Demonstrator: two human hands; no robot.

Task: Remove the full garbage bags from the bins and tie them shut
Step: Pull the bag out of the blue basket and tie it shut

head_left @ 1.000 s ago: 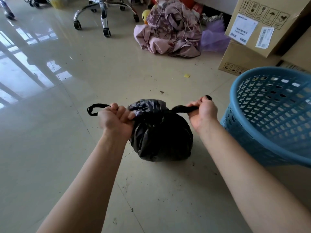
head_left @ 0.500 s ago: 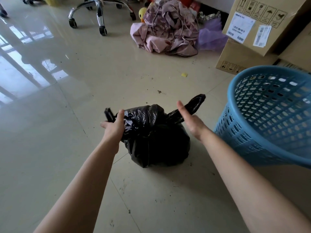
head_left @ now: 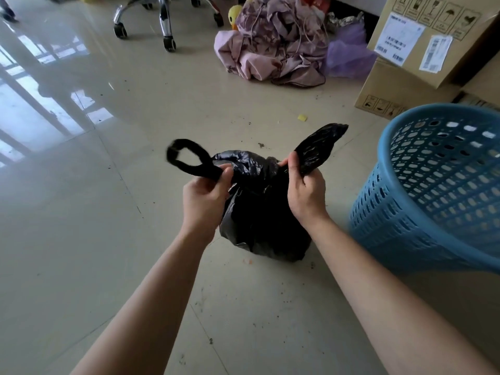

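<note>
A full black garbage bag [head_left: 259, 212] sits on the tiled floor in the middle of the head view. Two handle ends stick up from its top. My left hand [head_left: 204, 197] grips the base of the left handle loop [head_left: 186, 158], which curls up and to the left. My right hand [head_left: 305, 190] pinches the base of the right handle flap [head_left: 319, 147], which points up and to the right. A blue perforated plastic bin [head_left: 433, 190] stands tilted just right of the bag, with no bag visible inside it.
Cardboard boxes [head_left: 422, 50] are stacked at the back right behind the bin. A heap of pink and purple cloth [head_left: 278, 44] lies at the back centre. An office chair base [head_left: 165, 20] with castors stands at the back left. Small crumbs dot the floor.
A second ago both hands pulled the handles outward and tight. They then let go and opened, and now they hold the two handles again, close to the bag's top.
</note>
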